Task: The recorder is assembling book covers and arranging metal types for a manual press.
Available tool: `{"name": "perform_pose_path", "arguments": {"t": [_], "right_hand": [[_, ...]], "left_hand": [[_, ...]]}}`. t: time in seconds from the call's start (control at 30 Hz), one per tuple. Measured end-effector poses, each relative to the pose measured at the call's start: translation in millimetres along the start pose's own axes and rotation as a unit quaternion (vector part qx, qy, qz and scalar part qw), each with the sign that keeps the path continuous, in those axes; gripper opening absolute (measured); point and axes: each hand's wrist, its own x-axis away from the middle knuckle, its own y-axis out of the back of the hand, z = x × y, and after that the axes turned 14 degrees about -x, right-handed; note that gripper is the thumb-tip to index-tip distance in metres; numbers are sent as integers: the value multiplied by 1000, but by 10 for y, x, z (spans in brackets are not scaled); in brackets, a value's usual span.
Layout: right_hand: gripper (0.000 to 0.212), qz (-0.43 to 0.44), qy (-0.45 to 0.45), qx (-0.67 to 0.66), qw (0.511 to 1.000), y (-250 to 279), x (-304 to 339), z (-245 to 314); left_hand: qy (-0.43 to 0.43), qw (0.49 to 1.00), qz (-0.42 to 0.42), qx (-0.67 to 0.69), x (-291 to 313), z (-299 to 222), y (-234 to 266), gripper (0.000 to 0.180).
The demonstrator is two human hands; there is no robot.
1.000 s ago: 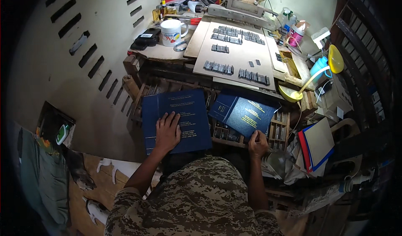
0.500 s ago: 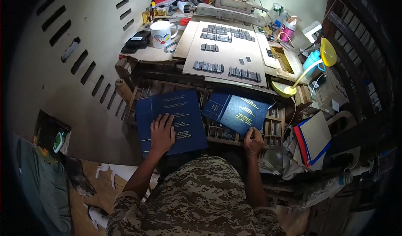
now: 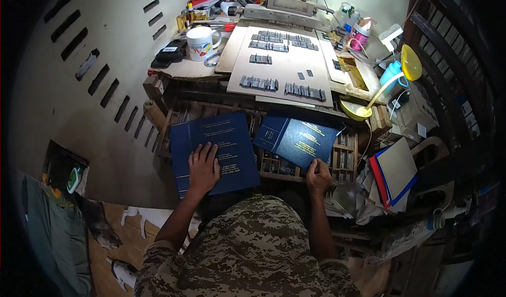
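Observation:
My left hand (image 3: 204, 171) lies flat with its fingers stretched over a large dark blue book cover (image 3: 232, 141) that carries gold lettering. To its right, a smaller-looking blue cover (image 3: 308, 139) with gold lettering rests at a slant, its spine strip on the left. My right hand (image 3: 319, 179) pinches the lower right corner of this second cover between thumb and fingers. Both covers lie over a wooden type drawer (image 3: 345, 157) divided into small compartments. Beyond them, rows of metal type (image 3: 304, 91) are set out on a pale board (image 3: 284, 75).
Left of the board stand a white mug (image 3: 201, 44) and a black case (image 3: 169, 54). A yellow lamp (image 3: 410, 63), a blue bottle (image 3: 390, 76) and a pink container (image 3: 360, 36) are on the right. Folders (image 3: 392, 170) lie at the lower right. Animals (image 3: 124, 271) lie on the floor, lower left.
The view has shifted slightly. Both hands and both covers keep their places, with no visible change in either hand's hold.

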Motion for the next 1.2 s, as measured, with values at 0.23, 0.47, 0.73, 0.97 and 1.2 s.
{"name": "perform_pose_path", "arguments": {"t": [0.23, 0.47, 0.73, 0.97, 1.2], "right_hand": [[17, 22, -107, -100, 989, 82, -41, 36], [20, 22, -182, -212, 960, 206, -164, -152], [19, 10, -85, -76, 993, 80, -1, 21], [19, -19, -16, -24, 999, 32, 36, -18], [19, -13, -11, -20, 1000, 49, 29, 43]], "left_hand": [[8, 1000, 5, 1, -8, -1, 28, 51], [6, 1000, -3, 14, -1, 7, 22, 51], [9, 1000, 2, 11, 18, 22, -16, 52], [6, 1000, 4, 7, 5, -1, 2, 52], [5, 1000, 2, 3, -2, -3, 16, 51]]}}
